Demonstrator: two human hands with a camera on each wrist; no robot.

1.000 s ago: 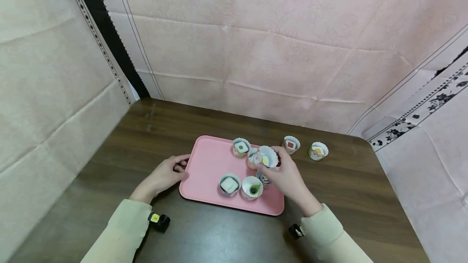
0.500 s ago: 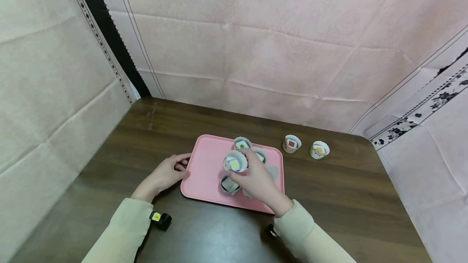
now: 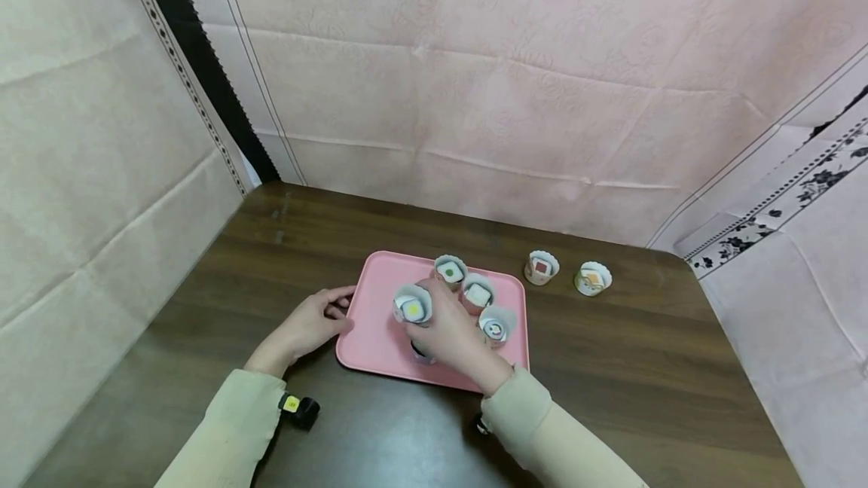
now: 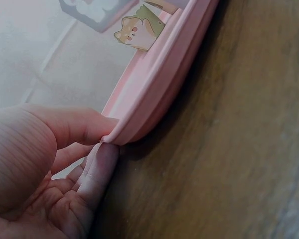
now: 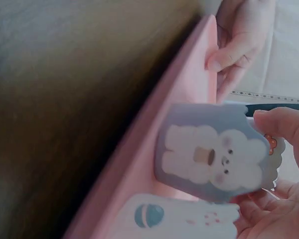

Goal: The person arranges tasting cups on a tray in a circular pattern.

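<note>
My right hand (image 3: 450, 333) holds a scalloped paper cup (image 3: 411, 304) with a white, yellow-marked piece inside, over the middle of the pink tray (image 3: 366, 337). Left of the tray, my left hand (image 3: 307, 328) pinches its edge, thumb (image 4: 82, 127) on top and a finger (image 4: 99, 167) below. Along the tray's right part stand a cup with a green-marked piece (image 3: 450, 271), a cup with a white piece (image 3: 478, 294) and a cup with a round-patterned piece (image 3: 496, 325). A grey-blue bear cup (image 5: 214, 154) partly hides the held cup in the right wrist view.
Behind the tray's right side, a cup with a red-marked piece (image 3: 541, 267) and a cup with an orange-marked piece (image 3: 592, 278) stand on the brown wooden table (image 3: 631, 367). Pale cloth (image 3: 475, 96) hangs beyond the table.
My right hand has carried the cup with the yellow-marked piece leftward from the tray's right side to its middle. My left hand stays on the tray's edge.
</note>
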